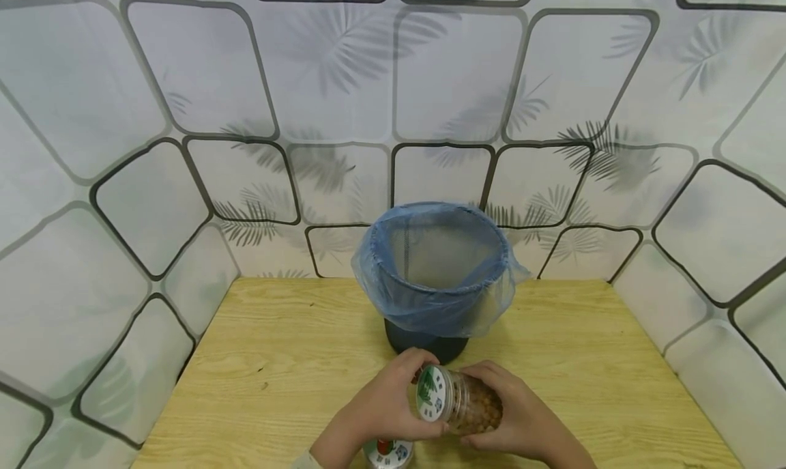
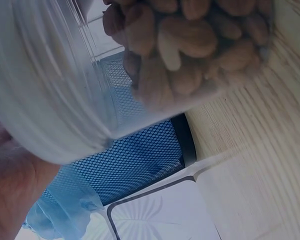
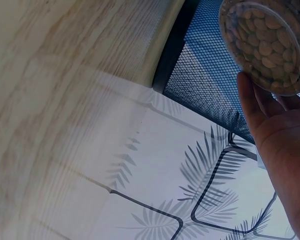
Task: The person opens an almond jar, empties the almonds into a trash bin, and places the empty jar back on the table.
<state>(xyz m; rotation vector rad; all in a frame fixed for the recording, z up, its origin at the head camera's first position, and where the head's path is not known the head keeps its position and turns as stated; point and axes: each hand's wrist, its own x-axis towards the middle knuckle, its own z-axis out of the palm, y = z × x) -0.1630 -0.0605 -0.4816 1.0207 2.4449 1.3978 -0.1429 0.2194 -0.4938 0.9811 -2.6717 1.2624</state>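
Note:
Both hands hold a clear screw-top jar of almonds (image 1: 475,406), tilted on its side above the table. Its round lid (image 1: 432,392), white with a green print, faces left and toward the head camera. My left hand (image 1: 393,402) grips the lid end, thumb below and fingers over the top. Around the base end curls my right hand (image 1: 522,414). In the left wrist view the almonds (image 2: 185,45) show through the clear wall; in the right wrist view the jar's base (image 3: 262,47) rests against the fingers. A second jar lid (image 1: 389,454) with a red print shows below the left wrist, partly hidden.
Just beyond the hands stands a dark mesh bin (image 1: 424,343) with a blue plastic bag (image 1: 439,312) folded over its rim. The wood-grain table (image 1: 276,366) meets patterned wall covering (image 1: 344,100) at the back and both sides.

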